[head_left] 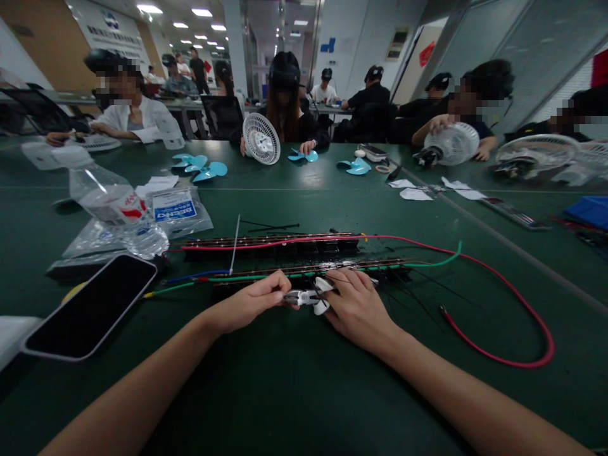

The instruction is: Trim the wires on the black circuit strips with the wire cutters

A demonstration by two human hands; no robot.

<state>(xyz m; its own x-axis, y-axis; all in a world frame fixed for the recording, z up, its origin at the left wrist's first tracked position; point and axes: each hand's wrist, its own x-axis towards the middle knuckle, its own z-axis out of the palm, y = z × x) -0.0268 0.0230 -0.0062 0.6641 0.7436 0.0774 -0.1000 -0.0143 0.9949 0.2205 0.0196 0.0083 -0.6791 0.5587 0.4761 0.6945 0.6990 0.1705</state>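
My right hand [354,304] is wrapped round the white handles of small pliers [304,297], whose jaws point left. The fingers of my left hand [259,296] are pinched together at the tip of the jaws; what they hold there is too small to make out. Just beyond both hands lies a dark strip with a green wire [444,261] along it. Behind it is a second dark strip with a red cable [541,329] that curves round to the right. A pale zip tie [235,244] sticks up from the nearer strip at the left.
On the left are a phone [92,307], a plastic bottle [111,202] and a labelled plastic bag [178,208]. Black zip ties lie round the strips. Across the green table [294,392], people handle fan parts near blue blades [209,171] and a white fan grille [261,139].
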